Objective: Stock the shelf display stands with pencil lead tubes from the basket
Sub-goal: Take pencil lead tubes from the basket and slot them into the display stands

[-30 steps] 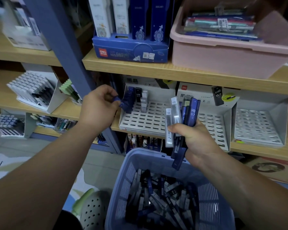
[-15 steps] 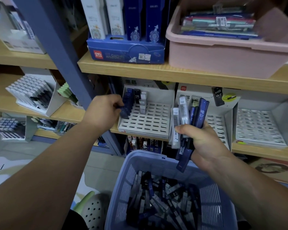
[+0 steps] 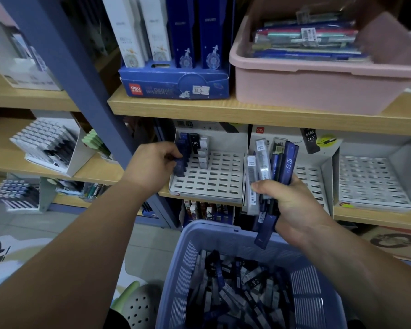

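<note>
A blue plastic basket (image 3: 235, 236) at the bottom centre holds several loose pencil lead tubes (image 3: 237, 295). My right hand (image 3: 292, 205) grips a bundle of lead tubes (image 3: 271, 167), blue and clear ones, above the basket's far rim. My left hand (image 3: 152, 167) pinches a blue lead tube (image 3: 180, 166) at the left column of a white slotted display stand (image 3: 214, 179) on the middle shelf. That stand holds a few blue, black and white tubes in its back left corner. Two more slotted stands (image 3: 375, 181) stand to the right, the nearer one partly hidden by the bundle.
The wooden shelf above carries a blue Deli display box (image 3: 176, 84) and a pink tub (image 3: 318, 84) of pens. A blue upright post (image 3: 81, 74) runs down left of the stand. Other pen displays (image 3: 48, 146) sit on the left shelves.
My left hand has pushed the blue tube right and down into the stand's left column. The right hand with its bundle has held about still.
</note>
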`<state>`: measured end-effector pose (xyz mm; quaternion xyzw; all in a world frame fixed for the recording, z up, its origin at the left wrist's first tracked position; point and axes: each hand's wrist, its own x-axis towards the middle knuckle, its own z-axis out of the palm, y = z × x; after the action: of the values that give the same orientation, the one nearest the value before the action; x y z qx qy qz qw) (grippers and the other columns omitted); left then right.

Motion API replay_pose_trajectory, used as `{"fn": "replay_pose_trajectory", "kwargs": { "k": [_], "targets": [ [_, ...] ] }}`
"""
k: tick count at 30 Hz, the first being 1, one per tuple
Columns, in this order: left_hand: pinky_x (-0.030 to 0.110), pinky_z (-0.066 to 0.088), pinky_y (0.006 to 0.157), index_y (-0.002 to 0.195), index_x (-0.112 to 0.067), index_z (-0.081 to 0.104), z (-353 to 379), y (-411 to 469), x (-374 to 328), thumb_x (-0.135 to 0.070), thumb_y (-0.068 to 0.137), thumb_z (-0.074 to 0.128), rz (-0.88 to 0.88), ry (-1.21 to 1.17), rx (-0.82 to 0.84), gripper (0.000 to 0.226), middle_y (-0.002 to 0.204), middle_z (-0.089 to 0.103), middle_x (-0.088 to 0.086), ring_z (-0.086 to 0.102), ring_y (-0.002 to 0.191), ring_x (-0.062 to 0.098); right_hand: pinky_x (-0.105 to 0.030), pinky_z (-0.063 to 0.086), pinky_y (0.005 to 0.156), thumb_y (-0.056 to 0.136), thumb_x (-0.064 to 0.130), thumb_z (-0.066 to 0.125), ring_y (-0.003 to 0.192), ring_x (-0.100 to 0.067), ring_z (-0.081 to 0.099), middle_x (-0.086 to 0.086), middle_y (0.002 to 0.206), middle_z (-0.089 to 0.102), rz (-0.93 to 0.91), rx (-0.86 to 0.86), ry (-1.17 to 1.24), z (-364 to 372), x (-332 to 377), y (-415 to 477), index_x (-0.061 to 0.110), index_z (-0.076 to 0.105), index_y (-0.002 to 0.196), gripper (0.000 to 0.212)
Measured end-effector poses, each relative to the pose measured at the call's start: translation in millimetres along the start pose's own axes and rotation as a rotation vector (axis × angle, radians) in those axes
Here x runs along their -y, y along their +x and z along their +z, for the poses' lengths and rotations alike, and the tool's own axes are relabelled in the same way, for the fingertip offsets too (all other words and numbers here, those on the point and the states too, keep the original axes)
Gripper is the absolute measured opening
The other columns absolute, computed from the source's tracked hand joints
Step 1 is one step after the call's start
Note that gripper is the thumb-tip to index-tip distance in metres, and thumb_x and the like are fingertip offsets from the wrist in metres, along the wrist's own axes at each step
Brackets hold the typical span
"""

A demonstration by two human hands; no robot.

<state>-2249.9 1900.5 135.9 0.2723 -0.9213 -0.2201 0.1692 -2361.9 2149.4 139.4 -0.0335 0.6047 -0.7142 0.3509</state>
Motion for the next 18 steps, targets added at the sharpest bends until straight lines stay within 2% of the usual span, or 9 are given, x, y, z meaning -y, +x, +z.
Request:
{"fn": "replay_pose_trajectory", "kwargs": {
  "k": [4, 8, 10, 12, 14, 16, 18],
  "targets": [
    [0.023, 0.046, 0.071, 0.098, -0.014, 0.075, -2, 0, 1, 0.0, 0.088, 0.068, -0.008, -0.011, 0.01, 0.019, 0.083, 0.066, -0.004, 0.061, 0.072, 0.011, -0.058, 0.049, 0.093, 0.079, -0.002, 0.075, 0.092, -0.031, 0.061, -0.004, 0.085, 0.066, 0.009, 0.013, -0.001, 0, 0, 0, 0.018, 0.06, 0.089, 0.026],
    [0.015, 0.04, 0.06, 0.098, -0.012, 0.075, 2, -1, 3, 0.002, 0.089, 0.064, -0.021, -0.005, 0.002, 0.02, 0.07, 0.06, -0.014, 0.055, 0.062, 0.001, -0.056, 0.051, 0.089, 0.078, -0.002, 0.075, 0.09, -0.032, 0.062, -0.002, 0.081, 0.067, 0.02, 0.009, -0.001, 2, -1, 2, 0.019, 0.06, 0.088, 0.027],
    [0.02, 0.044, 0.065, 0.101, -0.01, 0.076, 7, 0, 4, 0.002, 0.09, 0.062, -0.01, 0.04, -0.038, 0.022, 0.076, 0.067, -0.004, 0.061, 0.068, 0.014, -0.056, 0.051, 0.09, 0.078, -0.002, 0.075, 0.09, -0.032, 0.062, -0.001, 0.079, 0.067, 0.021, 0.003, 0.006, 3, -2, 2, 0.019, 0.06, 0.087, 0.027],
    [0.032, 0.052, 0.078, 0.104, -0.01, 0.077, 12, 0, 6, 0.001, 0.089, 0.061, 0.003, 0.109, -0.039, 0.025, 0.098, 0.073, 0.008, 0.067, 0.089, 0.027, -0.06, 0.049, 0.094, 0.079, -0.001, 0.075, 0.093, -0.033, 0.062, -0.004, 0.084, 0.067, 0.028, -0.001, 0.008, 4, -1, 2, 0.017, 0.059, 0.088, 0.026],
    [0.04, 0.054, 0.086, 0.106, -0.011, 0.077, 15, -2, 5, 0.001, 0.088, 0.061, 0.013, 0.164, -0.022, 0.028, 0.109, 0.071, 0.013, 0.066, 0.099, 0.032, -0.058, 0.049, 0.093, 0.08, -0.002, 0.074, 0.093, -0.032, 0.061, -0.006, 0.086, 0.066, 0.036, -0.006, 0.018, 5, 0, 1, 0.016, 0.059, 0.087, 0.025],
    [0.041, 0.055, 0.082, 0.11, -0.012, 0.077, 13, -4, -2, -0.001, 0.086, 0.064, 0.036, 0.214, -0.07, 0.029, 0.111, 0.066, 0.015, 0.065, 0.095, 0.036, -0.053, 0.051, 0.086, 0.08, -0.002, 0.074, 0.09, -0.031, 0.061, -0.005, 0.084, 0.065, 0.038, -0.003, 0.018, 5, 0, 2, 0.016, 0.059, 0.085, 0.024],
    [0.035, 0.052, 0.076, 0.116, -0.014, 0.074, 7, -8, -20, -0.011, 0.088, 0.067, 0.057, 0.196, -0.166, 0.029, 0.107, 0.064, 0.012, 0.064, 0.087, 0.031, -0.045, 0.052, 0.076, 0.081, -0.002, 0.073, 0.086, -0.029, 0.06, -0.005, 0.082, 0.064, 0.035, 0.004, 0.021, 3, 0, 2, 0.016, 0.058, 0.085, 0.024]
  ]
}}
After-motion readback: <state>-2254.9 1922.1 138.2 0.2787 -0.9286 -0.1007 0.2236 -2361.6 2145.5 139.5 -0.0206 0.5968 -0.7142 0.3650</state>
